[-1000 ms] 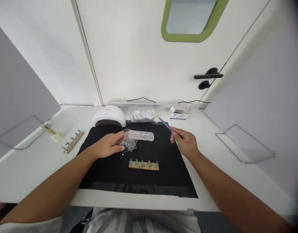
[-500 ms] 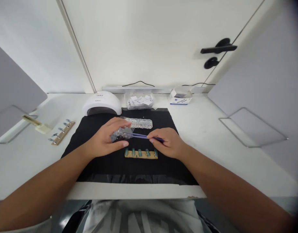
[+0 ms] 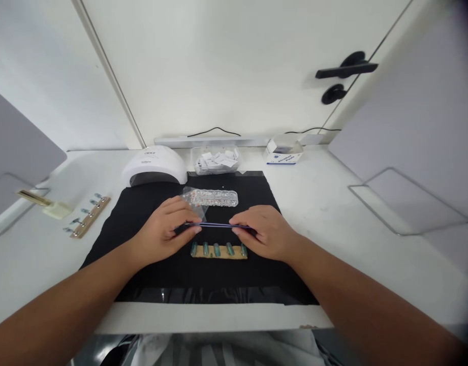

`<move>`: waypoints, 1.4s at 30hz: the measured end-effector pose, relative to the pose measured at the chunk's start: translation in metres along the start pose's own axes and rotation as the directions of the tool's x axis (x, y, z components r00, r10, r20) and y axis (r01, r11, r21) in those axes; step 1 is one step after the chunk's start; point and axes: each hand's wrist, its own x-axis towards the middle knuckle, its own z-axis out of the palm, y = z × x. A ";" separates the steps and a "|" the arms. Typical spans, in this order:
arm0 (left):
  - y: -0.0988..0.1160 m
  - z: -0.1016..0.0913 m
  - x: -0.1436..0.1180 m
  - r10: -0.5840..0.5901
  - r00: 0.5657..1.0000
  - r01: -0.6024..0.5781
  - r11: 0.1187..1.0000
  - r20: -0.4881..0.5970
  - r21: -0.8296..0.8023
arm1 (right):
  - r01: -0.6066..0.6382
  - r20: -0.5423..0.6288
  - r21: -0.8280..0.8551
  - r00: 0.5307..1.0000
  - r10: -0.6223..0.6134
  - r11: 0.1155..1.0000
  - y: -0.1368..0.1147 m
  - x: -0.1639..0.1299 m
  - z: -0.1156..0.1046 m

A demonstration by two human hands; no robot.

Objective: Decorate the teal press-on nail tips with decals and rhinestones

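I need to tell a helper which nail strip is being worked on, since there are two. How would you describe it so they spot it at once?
Find the black mat in the middle of the white table. The wooden strip lies on it, just below both hands. Its five nail tips are teal, while the other strip lies off the mat to the left with silvery tips.

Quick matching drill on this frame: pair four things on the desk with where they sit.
Things:
1. nail lamp
2. tweezers
3. strip of green nail tips
4. small white box

Places:
A. back right of the black mat
B. between left hand and right hand
C. back left corner of the mat
D. on the mat, just below both hands

Pairs: 1-C, 2-B, 3-D, 4-A
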 end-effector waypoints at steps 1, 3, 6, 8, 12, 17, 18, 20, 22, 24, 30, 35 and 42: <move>0.000 0.000 0.000 0.000 1.000 0.000 1.000 0.005 0.004 | -0.004 0.011 0.004 1.000 0.004 1.000 0.001 0.000 0.001; 0.000 0.000 0.000 0.003 1.000 -0.003 1.000 0.006 0.014 | -0.022 0.039 0.026 0.999 0.021 0.999 0.002 0.000 0.002; 0.000 0.000 0.001 0.001 1.000 -0.001 1.000 0.009 0.021 | -0.160 0.057 0.174 0.987 0.152 0.972 0.001 0.000 0.002; 0.000 0.000 0.001 -0.005 1.000 0.004 1.000 0.012 0.020 | -0.330 0.087 0.378 0.943 0.321 0.865 0.000 0.000 0.002; 0.001 0.000 0.001 -0.026 1.000 0.026 1.000 -0.007 0.000 | -0.449 0.197 0.766 0.845 0.498 0.459 -0.003 0.002 0.000; 0.007 0.003 0.002 -0.052 0.998 0.050 0.998 -0.048 -0.042 | -0.397 0.237 0.858 0.870 0.433 0.326 -0.008 0.001 0.003; 0.009 0.004 0.002 -0.047 0.998 0.044 0.998 -0.053 -0.053 | -0.388 0.232 0.845 0.886 0.401 0.368 -0.009 0.001 0.005; 0.013 0.008 0.003 -0.029 0.998 0.025 0.997 -0.051 -0.076 | -0.331 0.182 0.800 0.929 0.323 0.501 -0.011 0.001 0.008; 0.017 0.011 0.004 -0.018 0.999 0.015 0.996 -0.037 -0.091 | -0.243 0.105 0.739 0.963 0.249 0.629 -0.012 0.002 0.011; 0.021 0.014 0.005 -0.026 0.999 0.023 0.995 -0.023 -0.101 | -0.184 0.047 0.684 0.977 0.209 0.706 -0.012 0.003 0.013; 0.018 0.012 0.002 -0.059 0.998 0.052 0.985 -0.038 -0.162 | -0.209 0.007 0.692 0.959 0.282 0.691 -0.011 0.002 0.010; -0.032 -0.011 -0.008 -0.411 0.891 0.398 0.912 -0.194 -0.102 | -0.344 0.030 0.826 0.818 0.574 0.447 -0.002 -0.002 0.010; -0.077 -0.022 -0.016 -0.513 0.856 0.474 0.827 0.063 0.303 | -0.411 0.034 0.858 0.643 0.765 0.307 0.017 0.000 0.015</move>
